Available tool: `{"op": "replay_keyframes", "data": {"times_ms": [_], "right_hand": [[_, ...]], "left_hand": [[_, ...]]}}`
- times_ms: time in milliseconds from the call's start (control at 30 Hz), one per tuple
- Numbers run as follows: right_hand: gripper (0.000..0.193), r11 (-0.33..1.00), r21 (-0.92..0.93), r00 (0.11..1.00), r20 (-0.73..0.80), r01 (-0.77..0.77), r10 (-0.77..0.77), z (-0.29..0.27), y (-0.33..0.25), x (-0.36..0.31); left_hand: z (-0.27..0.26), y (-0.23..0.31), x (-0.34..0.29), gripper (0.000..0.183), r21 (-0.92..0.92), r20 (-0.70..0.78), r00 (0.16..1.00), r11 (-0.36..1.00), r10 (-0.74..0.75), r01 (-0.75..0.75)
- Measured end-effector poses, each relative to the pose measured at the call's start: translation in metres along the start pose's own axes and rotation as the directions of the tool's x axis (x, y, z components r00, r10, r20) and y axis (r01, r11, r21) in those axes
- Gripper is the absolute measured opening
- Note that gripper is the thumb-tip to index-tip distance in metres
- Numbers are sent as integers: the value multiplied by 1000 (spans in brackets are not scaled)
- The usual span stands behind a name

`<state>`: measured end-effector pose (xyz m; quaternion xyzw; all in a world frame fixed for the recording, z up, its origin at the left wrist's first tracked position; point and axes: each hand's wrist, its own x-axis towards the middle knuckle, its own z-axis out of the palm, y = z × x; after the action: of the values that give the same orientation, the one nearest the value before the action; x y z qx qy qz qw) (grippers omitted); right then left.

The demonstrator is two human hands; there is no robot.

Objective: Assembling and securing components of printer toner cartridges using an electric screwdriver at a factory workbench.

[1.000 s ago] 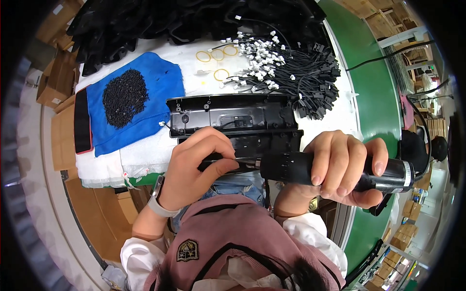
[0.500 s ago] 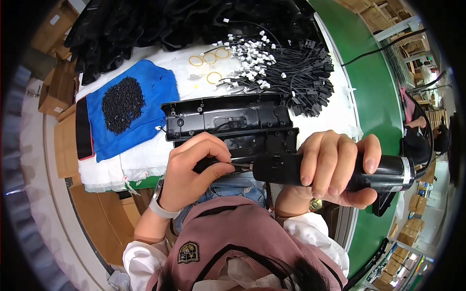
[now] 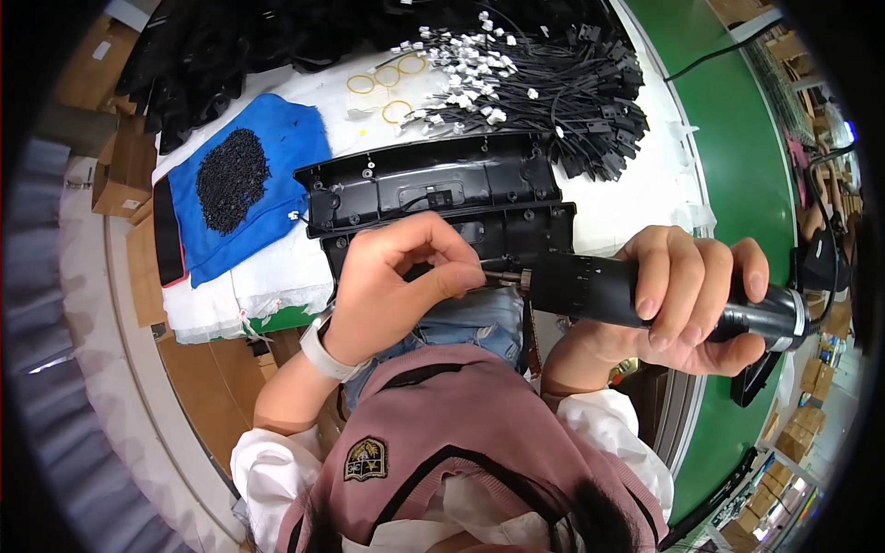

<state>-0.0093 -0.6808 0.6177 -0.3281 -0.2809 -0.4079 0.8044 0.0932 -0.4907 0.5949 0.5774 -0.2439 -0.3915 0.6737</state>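
Above the near edge of the white-covered worktop [image 3: 613, 207], the right hand [image 3: 693, 302] grips a black cylindrical electric screwdriver [image 3: 590, 288]; the left hand [image 3: 396, 276] pinches its slim metal bit [image 3: 505, 276] beside 2 long black plastic shells [image 3: 369, 198].

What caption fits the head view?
Right-hand grip on a black power screwdriver, left-hand grip at its bit, two black shells beyond.

Left grip [image 3: 389, 288] bends into a pinch while right grip [image 3: 689, 297] curls fist-like
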Motion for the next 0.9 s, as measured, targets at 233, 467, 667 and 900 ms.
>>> {"op": "replay_keyframes", "data": {"times_ms": [233,467,667,900], "right_hand": [[30,981,187,988,-149,61,-34,-10,-22,-3],[31,995,43,995,-43,87,-85,-18,-48,-22],[33,996,-22,996,-20,87,-87,-40,-69,-32],[29,993,37,990,-89,109,-105,-43,-65,-30]], "left_hand": [[11,33,68,28,319,36,928,876,371,-362],[2,38,206,19,781,624,695,-243,357,-576],[0,49,217,19,776,625,764,-233,160,-586],[11,57,213,12,772,633,728,-270,263,-575]]}}
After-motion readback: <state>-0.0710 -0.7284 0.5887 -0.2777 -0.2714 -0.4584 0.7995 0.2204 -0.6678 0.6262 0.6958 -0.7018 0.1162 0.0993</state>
